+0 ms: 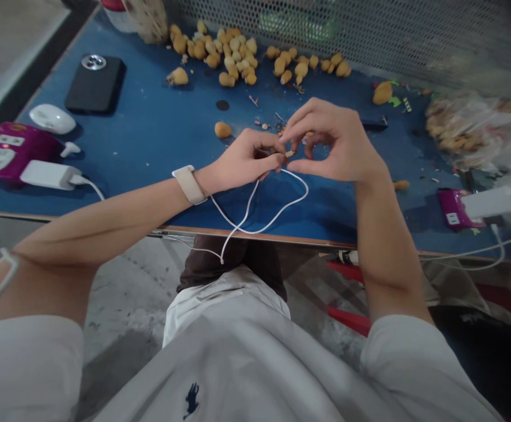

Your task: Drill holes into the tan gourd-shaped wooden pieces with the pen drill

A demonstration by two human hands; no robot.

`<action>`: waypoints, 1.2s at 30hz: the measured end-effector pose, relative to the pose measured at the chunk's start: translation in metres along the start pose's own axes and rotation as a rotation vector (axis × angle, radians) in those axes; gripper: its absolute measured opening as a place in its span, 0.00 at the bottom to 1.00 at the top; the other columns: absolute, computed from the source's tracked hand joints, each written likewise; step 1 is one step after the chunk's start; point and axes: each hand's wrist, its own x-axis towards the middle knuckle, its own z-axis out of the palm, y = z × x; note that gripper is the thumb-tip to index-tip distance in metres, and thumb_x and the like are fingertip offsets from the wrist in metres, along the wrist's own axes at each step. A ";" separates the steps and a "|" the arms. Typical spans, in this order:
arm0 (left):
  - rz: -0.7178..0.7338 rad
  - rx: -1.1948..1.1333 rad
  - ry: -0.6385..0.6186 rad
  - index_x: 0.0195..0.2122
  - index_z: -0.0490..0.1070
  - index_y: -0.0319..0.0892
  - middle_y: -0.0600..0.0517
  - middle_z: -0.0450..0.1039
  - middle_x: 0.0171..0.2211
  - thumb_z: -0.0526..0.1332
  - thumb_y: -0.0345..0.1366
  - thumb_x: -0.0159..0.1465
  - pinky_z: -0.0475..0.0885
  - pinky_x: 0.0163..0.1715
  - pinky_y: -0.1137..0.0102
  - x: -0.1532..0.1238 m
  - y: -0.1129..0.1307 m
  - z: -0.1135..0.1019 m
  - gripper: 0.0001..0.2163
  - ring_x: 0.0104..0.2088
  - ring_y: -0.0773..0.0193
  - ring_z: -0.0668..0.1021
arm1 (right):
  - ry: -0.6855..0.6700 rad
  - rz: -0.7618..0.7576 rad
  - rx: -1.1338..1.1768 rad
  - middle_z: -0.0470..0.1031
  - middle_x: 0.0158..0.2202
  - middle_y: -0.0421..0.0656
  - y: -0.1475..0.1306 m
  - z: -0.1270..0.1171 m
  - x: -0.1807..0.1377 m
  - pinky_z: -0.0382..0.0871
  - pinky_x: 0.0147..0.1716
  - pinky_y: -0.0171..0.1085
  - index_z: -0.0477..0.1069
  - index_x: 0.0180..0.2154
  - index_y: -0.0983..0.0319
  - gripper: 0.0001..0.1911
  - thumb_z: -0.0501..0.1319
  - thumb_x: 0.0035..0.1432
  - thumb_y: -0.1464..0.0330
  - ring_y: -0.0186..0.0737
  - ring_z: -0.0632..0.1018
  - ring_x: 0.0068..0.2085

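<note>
the thin cable (306, 189) is smooth white plastic, and the surface (159, 135) is matt blue paint, scuffed in places. the perforated screen (391, 41) looks like grey metal.

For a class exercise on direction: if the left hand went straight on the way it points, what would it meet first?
Probably the right hand: the left hand pinches the end of the white cable, with the right hand's fingers just ahead, though depth is unclear from here.

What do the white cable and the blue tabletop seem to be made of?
The white cable looks like smooth, flexible plastic or rubber sheathing, judging by its soft, even curves and slight sheen. The blue tabletop looks painted or coated, with a scuffed, speckled surface; what lies beneath cannot be told.
</note>
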 end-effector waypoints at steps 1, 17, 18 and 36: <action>0.003 0.000 0.000 0.37 0.80 0.45 0.54 0.75 0.25 0.85 0.47 0.84 0.72 0.24 0.73 0.000 0.000 0.000 0.22 0.23 0.65 0.76 | 0.004 0.028 -0.008 0.94 0.54 0.45 0.001 0.000 0.000 0.83 0.33 0.44 0.94 0.53 0.46 0.14 0.86 0.73 0.50 0.46 0.88 0.43; -0.002 0.066 0.005 0.39 0.80 0.44 0.54 0.75 0.26 0.82 0.50 0.87 0.76 0.28 0.72 -0.002 0.002 -0.001 0.22 0.24 0.65 0.77 | 0.030 -0.125 0.043 0.95 0.50 0.41 -0.005 -0.001 0.001 0.89 0.41 0.45 0.96 0.48 0.46 0.05 0.82 0.75 0.65 0.47 0.93 0.47; -0.003 0.057 0.004 0.39 0.80 0.44 0.54 0.75 0.26 0.82 0.50 0.86 0.76 0.27 0.72 -0.002 0.002 -0.001 0.23 0.24 0.65 0.77 | 0.014 -0.115 0.061 0.95 0.55 0.42 -0.004 -0.001 0.001 0.91 0.43 0.45 0.96 0.53 0.44 0.08 0.83 0.75 0.63 0.48 0.94 0.50; -0.023 0.064 -0.001 0.40 0.82 0.44 0.53 0.77 0.27 0.84 0.49 0.84 0.73 0.26 0.71 -0.003 0.002 0.000 0.20 0.24 0.64 0.77 | 0.001 0.063 -0.072 0.91 0.38 0.41 -0.007 0.000 -0.002 0.85 0.36 0.48 0.93 0.40 0.49 0.10 0.83 0.71 0.53 0.47 0.87 0.36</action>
